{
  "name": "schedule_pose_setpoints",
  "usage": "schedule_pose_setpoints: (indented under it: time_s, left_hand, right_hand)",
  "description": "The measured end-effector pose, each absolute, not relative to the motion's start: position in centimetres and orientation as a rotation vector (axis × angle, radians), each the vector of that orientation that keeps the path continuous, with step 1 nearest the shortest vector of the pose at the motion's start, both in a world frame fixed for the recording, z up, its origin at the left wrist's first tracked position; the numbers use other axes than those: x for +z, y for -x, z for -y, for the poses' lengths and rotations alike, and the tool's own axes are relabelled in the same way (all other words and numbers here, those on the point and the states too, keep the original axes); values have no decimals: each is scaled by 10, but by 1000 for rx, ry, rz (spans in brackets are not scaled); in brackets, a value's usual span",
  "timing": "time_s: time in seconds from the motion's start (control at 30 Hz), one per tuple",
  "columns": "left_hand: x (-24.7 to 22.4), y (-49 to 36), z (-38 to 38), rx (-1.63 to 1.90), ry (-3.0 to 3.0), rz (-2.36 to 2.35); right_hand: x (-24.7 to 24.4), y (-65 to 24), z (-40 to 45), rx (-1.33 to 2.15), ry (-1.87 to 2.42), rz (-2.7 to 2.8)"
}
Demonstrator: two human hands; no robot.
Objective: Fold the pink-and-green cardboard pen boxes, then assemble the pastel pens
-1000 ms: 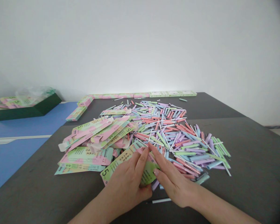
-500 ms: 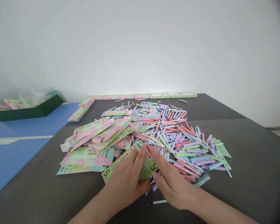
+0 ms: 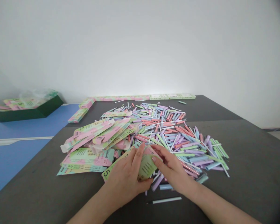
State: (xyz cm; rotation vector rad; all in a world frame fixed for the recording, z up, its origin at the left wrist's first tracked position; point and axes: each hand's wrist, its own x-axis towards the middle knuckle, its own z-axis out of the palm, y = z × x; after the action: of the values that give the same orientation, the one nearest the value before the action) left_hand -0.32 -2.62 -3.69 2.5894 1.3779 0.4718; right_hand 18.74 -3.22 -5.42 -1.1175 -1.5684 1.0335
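My left hand [image 3: 127, 175] and my right hand [image 3: 172, 168] meet over a folded green and pink printed card box [image 3: 146, 167], which is lifted slightly off the table. The left hand grips its lower side, and the right fingers pinch its upper edge. Beneath the right hand lies a heap of pastel pens and caps [image 3: 175, 140]. A pile of flat printed cards [image 3: 88, 155] lies left of my left hand. A single loose pen [image 3: 164, 200] rests just below my right hand.
The heap and cards sit on a dark grey table [image 3: 235, 161]. Folded boxes [image 3: 142, 97] stand in a row along its far edge. A dark green tray [image 3: 25, 114] holding cards and a plastic bag sits on a blue surface [image 3: 18, 158] at left.
My right hand has curled and moved up onto the card box's edge, and the box now stands more folded between my hands. More of the loose pen shows below.
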Motion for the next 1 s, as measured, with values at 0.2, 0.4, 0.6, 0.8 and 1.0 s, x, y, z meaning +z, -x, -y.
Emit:
schedule_pose_setpoints:
  time_s: [0.2, 0.4, 0.6, 0.8, 1.0]
  left_hand:
    - [-20, 16, 12, 434, -2334, -1410]
    - [-20, 22, -1, 706, -1800, -1347]
    - [-20, 15, -5, 899, -1516, -1257]
    - [-27, 17, -8, 940, -1613, -1332]
    - [-35, 18, -9, 1034, -1767, -1404]
  right_hand:
    - [-57, -206, 4, 1251, 1112, 967]
    - [-55, -221, -11, 1253, 1006, 769]
    - [-54, -222, -11, 1262, 1028, 729]
    - [-58, -224, -15, 1288, 1045, 753]
    - [-57, -229, -22, 1269, 1089, 696]
